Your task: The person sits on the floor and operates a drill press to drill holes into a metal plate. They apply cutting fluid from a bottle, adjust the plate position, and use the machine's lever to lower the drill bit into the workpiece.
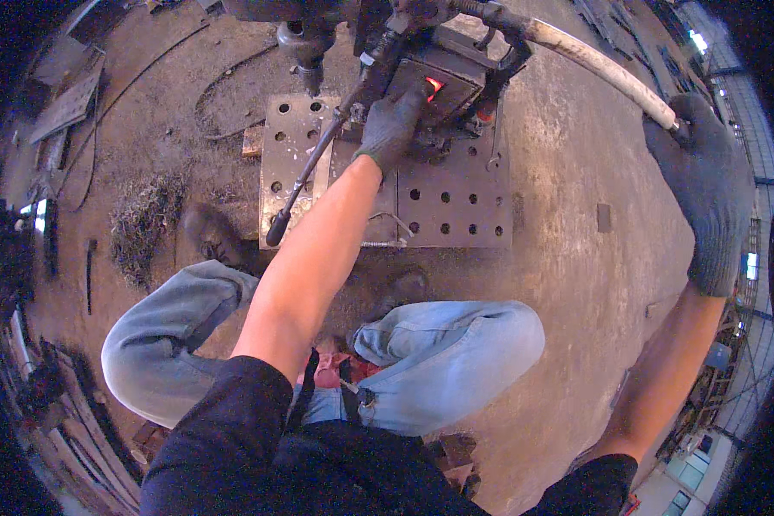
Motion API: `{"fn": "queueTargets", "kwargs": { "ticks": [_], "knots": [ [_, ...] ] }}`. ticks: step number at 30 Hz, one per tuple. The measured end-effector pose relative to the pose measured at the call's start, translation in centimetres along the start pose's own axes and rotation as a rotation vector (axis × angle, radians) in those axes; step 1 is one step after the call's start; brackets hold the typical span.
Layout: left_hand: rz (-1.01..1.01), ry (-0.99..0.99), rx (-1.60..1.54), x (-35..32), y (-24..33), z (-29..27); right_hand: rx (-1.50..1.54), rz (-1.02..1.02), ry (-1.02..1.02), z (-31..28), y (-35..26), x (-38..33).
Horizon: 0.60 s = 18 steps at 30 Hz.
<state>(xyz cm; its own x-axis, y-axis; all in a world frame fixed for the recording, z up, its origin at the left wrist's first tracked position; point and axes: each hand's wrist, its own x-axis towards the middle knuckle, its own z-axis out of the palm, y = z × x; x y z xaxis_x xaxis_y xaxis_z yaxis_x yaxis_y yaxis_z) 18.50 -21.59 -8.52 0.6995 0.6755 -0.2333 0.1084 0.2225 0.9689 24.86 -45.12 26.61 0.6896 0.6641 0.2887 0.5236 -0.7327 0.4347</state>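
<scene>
My left hand [394, 123], in a dark knit glove, reaches forward to the dark control box of a drilling machine [458, 83]. One fingertip is extended against the panel, right beside a red glowing switch [434, 85]; the other fingers are hard to make out, and I see nothing held in them. Out to the right, my right hand [701, 163], gloved alike, is closed around the end of a long pale pipe [606, 64]. That pipe runs up and left to the machine's side. A thin black-gripped lever [305, 176] slants down left of my forearm.
Under the machine lies a steel plate with rows of round holes [460, 215]. Metal shavings [146, 224] are heaped on the floor at left, and a dark cable [211, 99] loops behind them. My bent knees flank the plate's near edge. Metal stock [82, 430] lies at lower left.
</scene>
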Motion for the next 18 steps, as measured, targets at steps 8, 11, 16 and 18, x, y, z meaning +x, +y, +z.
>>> {"fn": "queueTargets", "kwargs": {
  "ticks": [8, 11, 16, 18],
  "knots": [
    [0.403, -0.117, 0.108, -13.1, 14.8, -3.7, 0.000, -0.019, -0.087, -0.6, -0.4, 0.0],
    [1.175, 0.263, 0.384, -12.0, 20.3, -12.0, -0.005, -0.036, -0.030, -1.2, -0.9, 0.2],
    [1.344, 0.586, 1.013, -14.7, 31.1, -20.9, -0.002, -0.097, 0.107, -0.5, -0.5, -0.6],
    [0.747, 0.482, 0.853, -14.9, 33.7, -22.7, -0.001, -0.095, 0.109, -0.6, -0.2, 0.3]
  ]
}}
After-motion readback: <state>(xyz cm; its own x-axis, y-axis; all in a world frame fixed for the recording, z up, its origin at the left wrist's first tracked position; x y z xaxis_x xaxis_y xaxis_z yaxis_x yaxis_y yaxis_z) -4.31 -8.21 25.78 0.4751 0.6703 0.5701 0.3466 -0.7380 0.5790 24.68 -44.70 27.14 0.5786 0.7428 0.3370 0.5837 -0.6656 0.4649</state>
